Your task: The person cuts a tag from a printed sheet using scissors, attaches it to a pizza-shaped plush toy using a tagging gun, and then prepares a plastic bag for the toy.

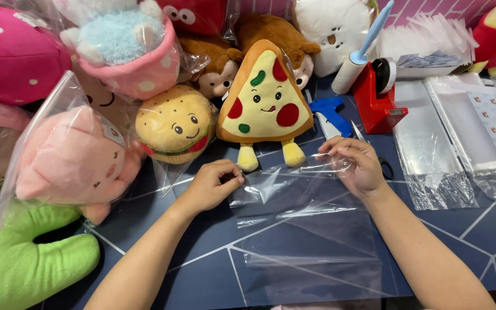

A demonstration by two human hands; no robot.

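Just below the pizza plush toy (264,100), the left hand (210,186) and the right hand (356,165) each pinch the top edge of a clear plastic bag (308,241) lying on the dark table (466,229).

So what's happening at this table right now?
A person works a clear plastic bag lying flat on the dark table, the left hand and right hand pinching its top edge at either side. Just beyond sits an unbagged pizza-slice plush. A burger plush and pink plush lie already bagged at left. A red tape dispenser and spare bags are on the right.
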